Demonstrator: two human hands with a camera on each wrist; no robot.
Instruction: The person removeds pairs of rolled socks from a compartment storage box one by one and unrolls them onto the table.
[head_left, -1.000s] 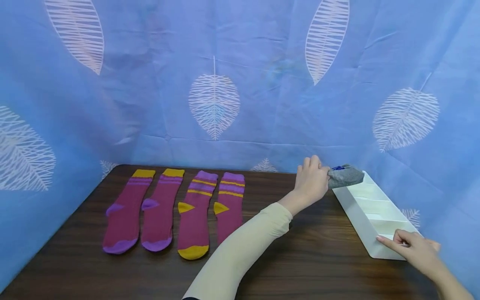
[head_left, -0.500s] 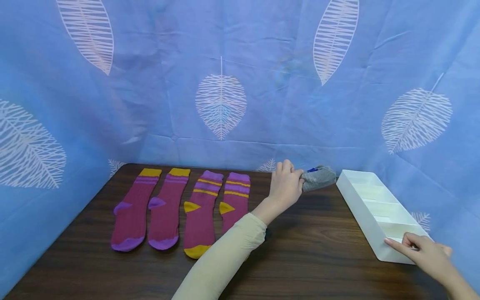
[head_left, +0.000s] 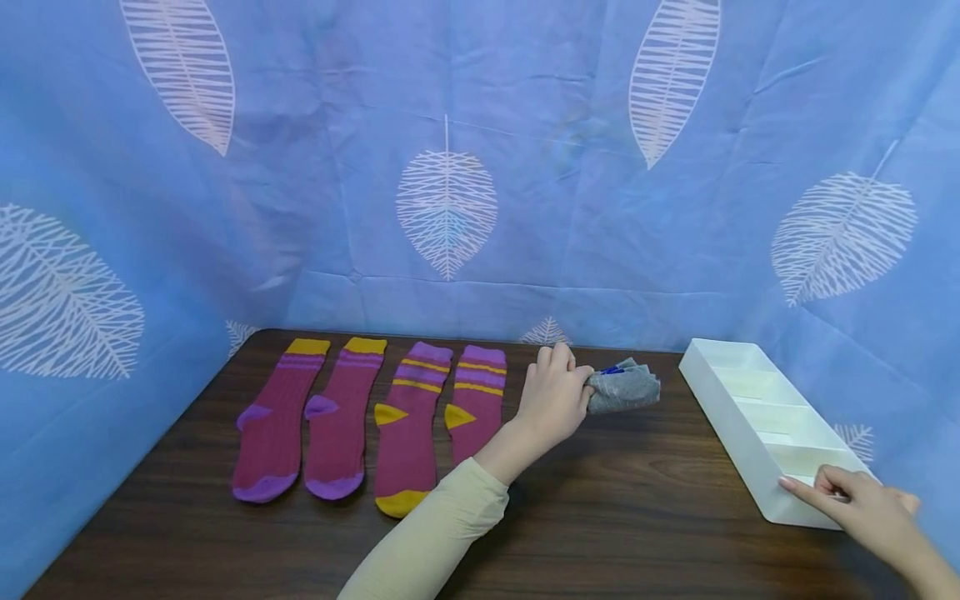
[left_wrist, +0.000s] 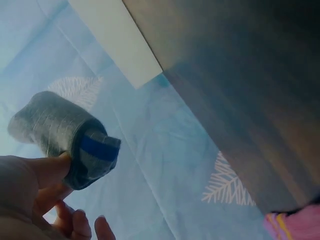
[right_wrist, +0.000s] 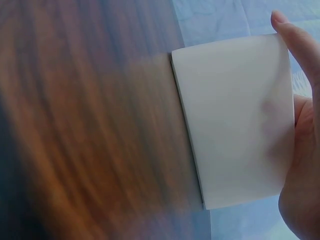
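Note:
My left hand pinches a folded grey sock above the table, between the striped socks and the box. In the left wrist view the grey sock shows a blue band at its folded end, with the thumb pressed against it. At the right, my right hand grips the near end of a long white divided box. The right wrist view shows the box's plain end wall, with the thumb at its rim and the other fingers partly hidden behind it.
Two maroon socks with purple heels and toes, one of them the leftmost sock, lie flat on the dark wooden table. Beside them lie two with yellow heels, such as this striped sock; my sleeve partly covers the other. Blue leaf-patterned cloth surrounds the table.
My left hand has carried the grey sock leftward from the box's far end and lowered it somewhat. The right hand stays at the box. The head view has shifted slightly.

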